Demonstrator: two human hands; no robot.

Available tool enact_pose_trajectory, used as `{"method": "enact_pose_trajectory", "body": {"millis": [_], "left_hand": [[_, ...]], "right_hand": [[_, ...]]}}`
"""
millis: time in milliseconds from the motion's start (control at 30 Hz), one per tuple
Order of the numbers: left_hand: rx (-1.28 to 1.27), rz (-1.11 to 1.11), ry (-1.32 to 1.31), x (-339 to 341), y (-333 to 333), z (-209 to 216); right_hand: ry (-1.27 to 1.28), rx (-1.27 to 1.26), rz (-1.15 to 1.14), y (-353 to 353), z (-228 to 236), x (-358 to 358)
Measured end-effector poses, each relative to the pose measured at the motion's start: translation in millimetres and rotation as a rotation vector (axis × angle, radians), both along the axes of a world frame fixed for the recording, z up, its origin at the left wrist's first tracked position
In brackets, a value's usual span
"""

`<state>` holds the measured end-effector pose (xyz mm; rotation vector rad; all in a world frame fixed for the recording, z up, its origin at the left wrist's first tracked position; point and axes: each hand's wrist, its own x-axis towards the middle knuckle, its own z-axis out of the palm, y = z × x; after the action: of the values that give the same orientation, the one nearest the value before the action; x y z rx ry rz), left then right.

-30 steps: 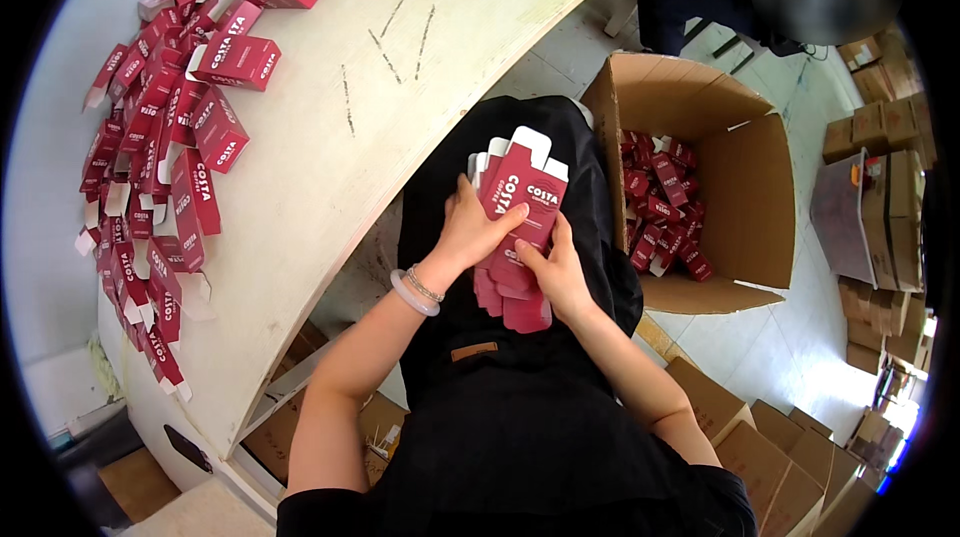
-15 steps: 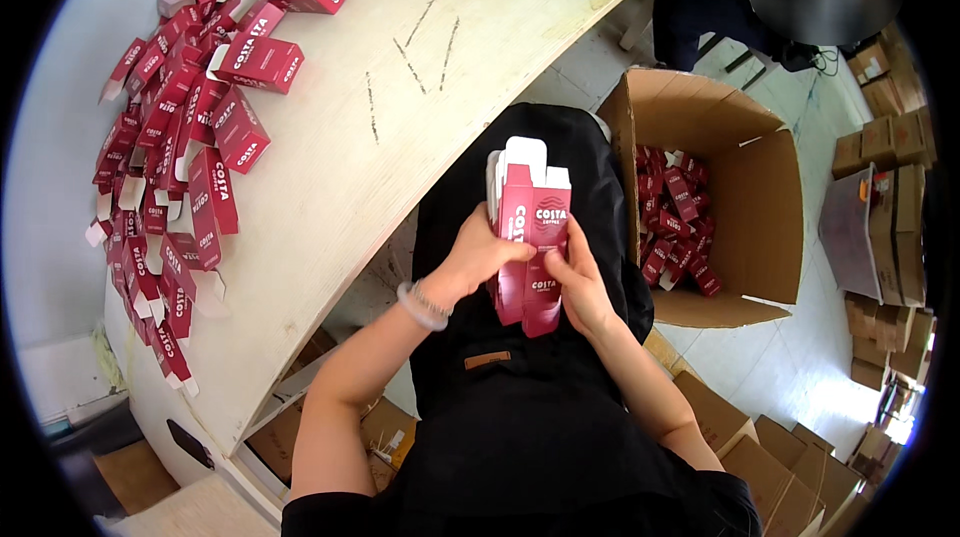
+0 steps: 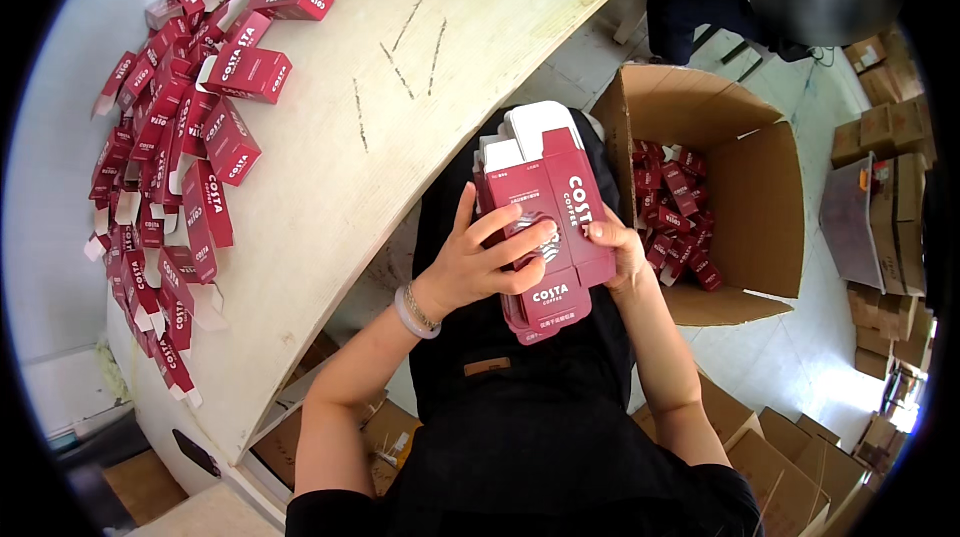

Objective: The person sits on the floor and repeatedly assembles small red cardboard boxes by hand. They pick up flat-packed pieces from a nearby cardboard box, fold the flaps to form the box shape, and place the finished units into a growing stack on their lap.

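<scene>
Stack (image 3: 568, 255) of flat red cartons held in 2 hands over the lap

Both forearms rise from the lower edge and converge in front of the body. The left hand (image 3: 462, 265), with 2 bracelets (image 3: 415, 315) at its wrist, has its back to the camera and reaches in from the left. Its fingers are spread: 1 points up by the stack's left edge, while others lie across the top carton's face. The right hand (image 3: 624, 252) clasps the stack's right edge, thumb in front and fingers curled behind, mostly hidden.

The stack sits between the hands, in front of the black clothing (image 3: 500, 447), its upper end leaning slightly left. White flaps (image 3: 538, 119) stick out at that end. The top carton is deep red, flattened and creased, with white lettering and a pale round emblem partly covered by the left fingers. Layered edges show at the upper left and the bottom; the count cannot be told.

On the left, folded cartons (image 3: 232, 142) are heaped on the table (image 3: 320, 207). On the right, a brown box (image 3: 755, 217) holds more red cartons (image 3: 678, 187).
</scene>
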<state>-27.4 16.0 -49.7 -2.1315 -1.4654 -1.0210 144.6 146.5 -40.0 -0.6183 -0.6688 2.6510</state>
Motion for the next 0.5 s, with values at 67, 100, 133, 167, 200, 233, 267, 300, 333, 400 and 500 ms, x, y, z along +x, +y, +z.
{"method": "enact_pose_trajectory", "body": {"millis": [67,100,133,167,200,233,267,300,333,400,500], "left_hand": [[-0.005,0.036,-0.041,3,-9,-1],[-0.083,0.136,-0.146,5,-13,2],[-0.158,0.239,-0.253,6,-15,9],[-0.232,0.340,-0.359,9,-17,12],[-0.198,0.372,-0.818,12,-21,9],[-0.341,0.555,-0.566,0,-33,-5],[-0.457,0.641,-0.518,-8,-40,-25],[-0.580,0.733,-0.466,-13,-48,-42],[-0.509,0.727,-0.515,-21,-49,-53],[-0.493,0.754,-0.598,-40,-60,-78],[-0.499,0.847,-0.594,-61,-69,-89]], "right_hand": [[0.067,-0.033,0.089,1,-15,-1],[0.097,-0.047,0.133,2,-25,1],[0.125,-0.121,0.091,0,-37,4],[0.180,-0.167,0.012,-6,-47,8],[0.255,-0.241,-0.012,-9,-48,13],[0.324,-0.318,-0.042,-10,-50,21],[0.338,-0.332,-0.073,-7,-53,25],[0.318,-0.339,-0.103,-5,-62,32],[0.285,-0.301,-0.096,0,-66,38],[0.127,-0.171,-0.100,4,-63,39],[-0.049,-0.075,-0.065,-7,-50,25]]}}
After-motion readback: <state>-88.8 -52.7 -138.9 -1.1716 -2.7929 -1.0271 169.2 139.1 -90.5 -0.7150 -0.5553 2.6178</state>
